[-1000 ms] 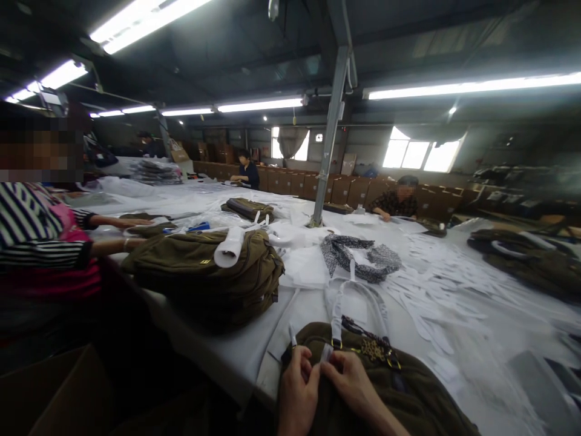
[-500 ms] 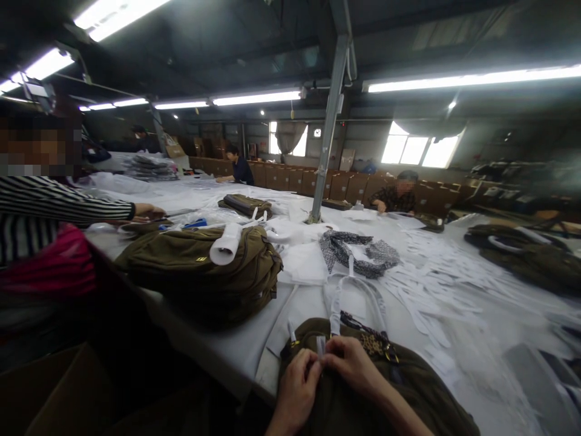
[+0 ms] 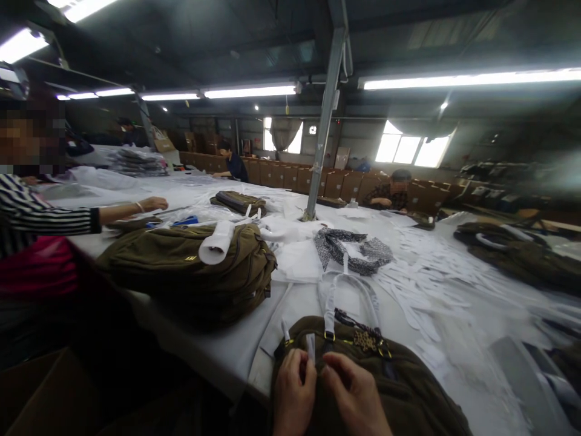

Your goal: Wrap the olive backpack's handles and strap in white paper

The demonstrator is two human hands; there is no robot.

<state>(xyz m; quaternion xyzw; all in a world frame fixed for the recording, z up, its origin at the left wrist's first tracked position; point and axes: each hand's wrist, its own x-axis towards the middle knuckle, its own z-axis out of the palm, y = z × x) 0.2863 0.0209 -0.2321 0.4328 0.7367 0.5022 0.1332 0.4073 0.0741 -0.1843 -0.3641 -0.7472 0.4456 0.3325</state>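
Note:
An olive-brown bag (image 3: 408, 369) lies in front of me. Its looped handle (image 3: 330, 303) is wrapped in white and joins the bag at gold-coloured buckles. An ornate charm (image 3: 365, 340) hangs between the handle's ends. My left hand (image 3: 296, 384) is over the near left part of the bag, its thumb and fingers pinching a small white strip (image 3: 310, 345) that sticks up. Just to the right, my right hand (image 3: 354, 390) is bent over the bag, thumb and forefinger slightly apart and off the strip. The fabric under both hands is hidden.
Another olive bag (image 3: 181, 266) with a white roll (image 3: 216, 243) on it stands left. A patterned cloth (image 3: 351, 248) and scattered white strips (image 3: 417, 297) lie beyond. A post (image 3: 323, 127) rises from the table. A co-worker in a striped sleeve (image 3: 59, 218) reaches in from the left.
My right hand has come away from the white strip, moving slightly right and down. My left hand keeps the strip. The view has shifted a little, and the co-worker's arm has changed position.

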